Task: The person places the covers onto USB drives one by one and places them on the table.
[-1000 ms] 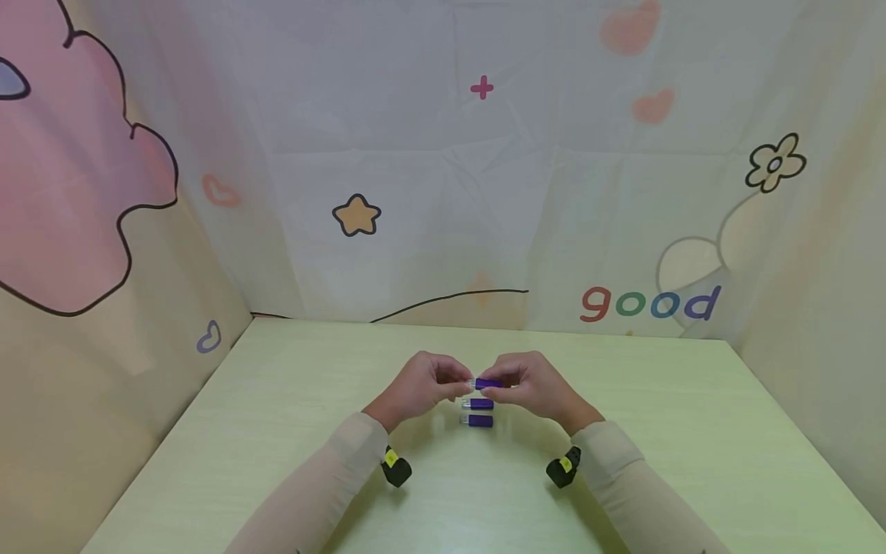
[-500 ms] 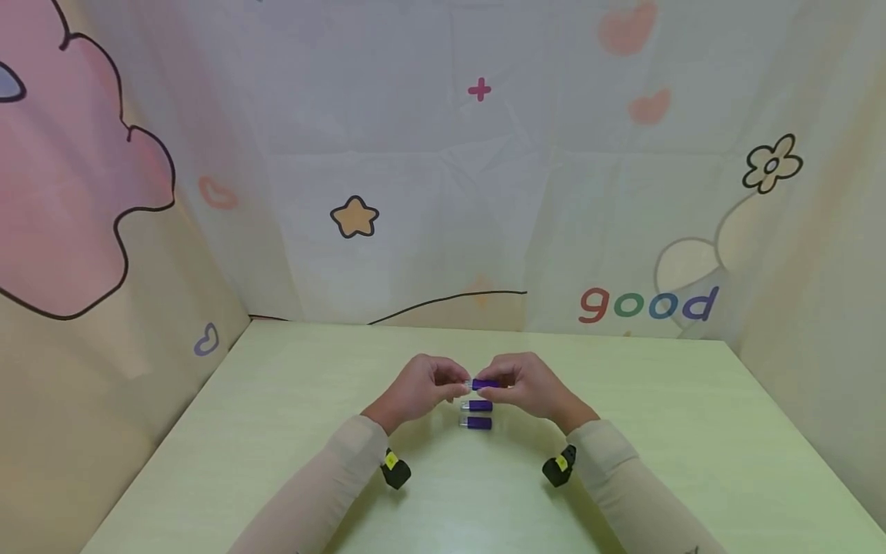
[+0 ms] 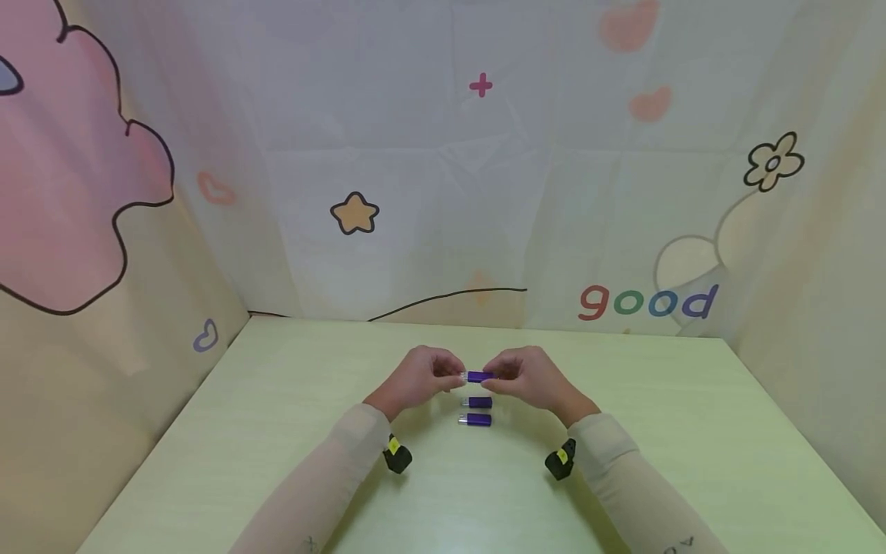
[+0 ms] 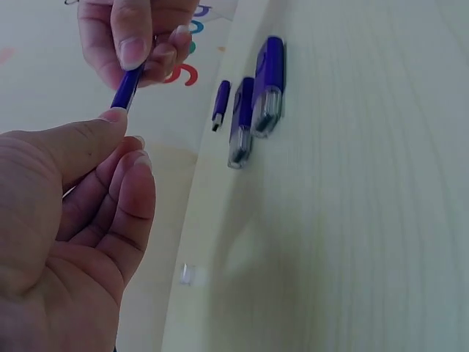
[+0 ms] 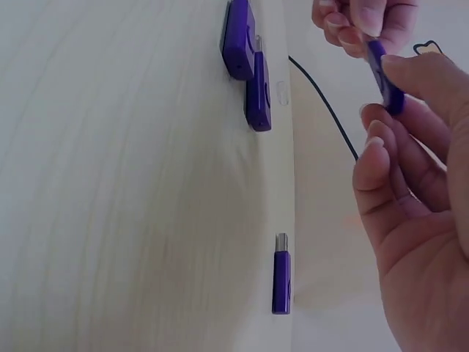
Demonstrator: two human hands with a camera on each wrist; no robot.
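Between my hands hangs a purple USB stick point(image 3: 478, 377), above the table. My left hand point(image 3: 422, 377) pinches its clear end between thumb and fingers; those fingertips hide most of that end. My right hand point(image 3: 529, 377) pinches the purple body from the other side. Two more purple USB sticks, a middle one point(image 3: 477, 402) and a near one point(image 3: 475, 420), lie parallel on the table below, clear caps to the left. The wrist views show another USB stick point(image 5: 281, 282) with its metal plug bare; in the head view it cannot be made out.
A small clear cap point(image 4: 187, 273) lies by itself near the table's far edge. The pale table point(image 3: 277, 431) ends against a printed cloth backdrop point(image 3: 415, 169). Black wrist cameras point(image 3: 398, 454) hang under both sleeves.
Both hands have moved slightly away from the two sticks on the table, carrying the held USB stick. More of its purple body shows between the fingertips.
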